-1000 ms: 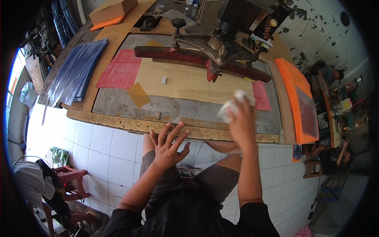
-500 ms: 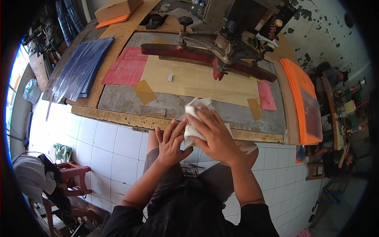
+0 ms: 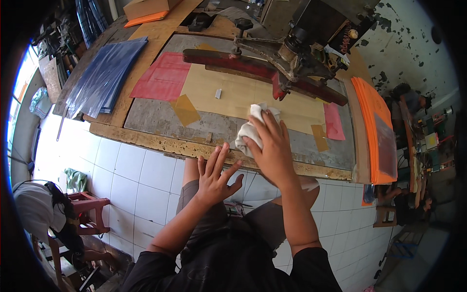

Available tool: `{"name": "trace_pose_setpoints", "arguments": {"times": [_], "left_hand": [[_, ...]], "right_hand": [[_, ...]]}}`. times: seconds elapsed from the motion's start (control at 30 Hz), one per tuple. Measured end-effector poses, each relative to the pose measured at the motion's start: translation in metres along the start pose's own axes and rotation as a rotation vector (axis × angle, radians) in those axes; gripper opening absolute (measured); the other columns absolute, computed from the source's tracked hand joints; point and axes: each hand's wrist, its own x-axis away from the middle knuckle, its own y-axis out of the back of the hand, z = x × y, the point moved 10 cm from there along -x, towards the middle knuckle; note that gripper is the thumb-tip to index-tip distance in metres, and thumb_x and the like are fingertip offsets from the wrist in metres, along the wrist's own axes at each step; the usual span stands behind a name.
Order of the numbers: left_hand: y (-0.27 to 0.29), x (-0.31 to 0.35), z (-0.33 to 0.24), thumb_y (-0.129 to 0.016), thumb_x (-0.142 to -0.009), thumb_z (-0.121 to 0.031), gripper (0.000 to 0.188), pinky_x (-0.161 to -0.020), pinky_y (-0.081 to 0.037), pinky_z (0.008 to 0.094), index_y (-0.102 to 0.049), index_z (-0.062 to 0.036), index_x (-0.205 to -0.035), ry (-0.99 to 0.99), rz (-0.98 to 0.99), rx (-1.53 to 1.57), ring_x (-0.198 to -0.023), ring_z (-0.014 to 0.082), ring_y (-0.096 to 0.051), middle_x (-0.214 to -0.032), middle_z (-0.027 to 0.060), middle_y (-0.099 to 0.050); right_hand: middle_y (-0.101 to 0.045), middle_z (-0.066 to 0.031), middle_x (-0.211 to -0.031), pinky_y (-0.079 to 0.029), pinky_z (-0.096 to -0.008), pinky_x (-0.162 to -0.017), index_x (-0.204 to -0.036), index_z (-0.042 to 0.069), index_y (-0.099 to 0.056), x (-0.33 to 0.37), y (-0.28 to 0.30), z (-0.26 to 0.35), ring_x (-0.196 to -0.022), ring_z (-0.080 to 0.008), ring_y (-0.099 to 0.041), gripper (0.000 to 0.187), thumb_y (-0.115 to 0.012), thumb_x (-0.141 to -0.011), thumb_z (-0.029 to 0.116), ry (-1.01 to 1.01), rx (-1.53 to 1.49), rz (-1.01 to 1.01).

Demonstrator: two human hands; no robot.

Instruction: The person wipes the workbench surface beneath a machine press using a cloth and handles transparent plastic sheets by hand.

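Observation:
My right hand point(image 3: 273, 152) grips a crumpled white cloth point(image 3: 249, 137), its fingers bent over it at the front part of the grey metal bed point(image 3: 160, 114). Beside it, my left hand point(image 3: 215, 176) has its fingers spread and holds nothing; the fingertips are at the worn wooden front edge point(image 3: 146, 139). Past the cloth lies a yellowish sheet point(image 3: 233, 92) with a small white piece point(image 3: 218, 94) on it. Pink sheets point(image 3: 163, 77) flank it, and amber tape patches point(image 3: 185, 110) hold its near corners. Above the sheet hangs the dark red bar point(image 3: 233, 63) of a press.
Blue clear-plastic covers point(image 3: 104, 73) are stacked on the left, orange folders point(image 3: 373, 131) on the right. A cardboard box point(image 3: 146, 9) stands at the far left. Plastic stools point(image 3: 87, 211) are on the tiled floor; other people point(image 3: 36, 207) sit at both sides.
My right hand has pushed the cloth forward, from over the front edge further onto the bed. My left hand stays near the edge, its thumb now apart from the right hand. The view has shifted slightly.

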Motion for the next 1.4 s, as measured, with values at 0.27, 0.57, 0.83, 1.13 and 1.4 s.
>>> {"name": "trace_pose_setpoints", "arguments": {"times": [0.27, 0.57, 0.83, 1.13, 1.4], "left_hand": [[0.003, 0.001, 0.002, -0.082, -0.089, -0.034, 0.055, -0.135, -0.008, 0.0558, -0.068, -0.0318, -0.142, 0.005, 0.005, -0.014, -0.156, 0.0292, -0.047, -0.168, 0.0107, -0.054], [0.013, -0.012, -0.003, -0.082, -0.091, -0.035, 0.049, -0.132, -0.016, 0.0552, -0.073, -0.0323, -0.139, 0.003, 0.072, -0.094, -0.152, 0.0266, -0.05, -0.165, 0.0052, -0.057], [0.018, -0.078, -0.004, -0.083, -0.086, -0.063, 0.076, -0.133, -0.017, 0.0629, -0.068, -0.0228, -0.149, -0.058, 0.388, -0.062, -0.158, 0.0332, -0.041, -0.169, 0.0051, -0.052], [0.011, -0.096, 0.003, -0.086, -0.082, -0.063, 0.117, -0.134, -0.02, 0.0646, -0.035, -0.0066, -0.171, -0.002, 0.49, 0.126, -0.157, 0.029, -0.044, -0.165, 0.011, -0.054], [0.016, -0.098, 0.006, -0.093, -0.075, -0.056, 0.139, -0.136, -0.015, 0.0629, -0.014, 0.0017, -0.174, 0.02, 0.487, 0.108, -0.158, 0.029, -0.044, -0.165, 0.0096, -0.054]], "right_hand": [[-0.055, -0.021, -0.16, -0.036, -0.0613, -0.125, -0.15, 0.015, -0.065, 0.038, 0.037, -0.049, -0.15, -0.042, -0.05, 0.056, -0.079, -0.099, 0.031, -0.19, 0.025, -0.017], [-0.055, -0.0203, -0.159, -0.04, -0.0621, -0.123, -0.15, 0.012, -0.065, 0.122, 0.054, -0.032, -0.148, -0.0479, -0.051, 0.058, -0.075, -0.1, 0.039, -0.278, 0.255, -0.128], [-0.051, -0.0224, -0.159, -0.041, -0.0585, -0.122, -0.15, 0.011, -0.06, 0.052, 0.053, -0.086, -0.146, -0.0495, -0.048, 0.052, -0.072, -0.104, 0.031, -0.226, 0.113, -0.09], [-0.051, -0.0237, -0.16, -0.038, -0.0598, -0.124, -0.159, 0.005, -0.049, 0.018, 0.036, -0.05, -0.149, -0.0491, -0.047, 0.066, -0.073, -0.104, 0.032, -0.145, 0.077, -0.052], [-0.051, -0.0247, -0.161, -0.03, -0.0641, -0.128, -0.169, 0.01, -0.039, 0.015, 0.021, -0.026, -0.154, -0.0434, -0.046, 0.081, -0.077, -0.1, 0.028, -0.02, 0.004, 0.058]]}}
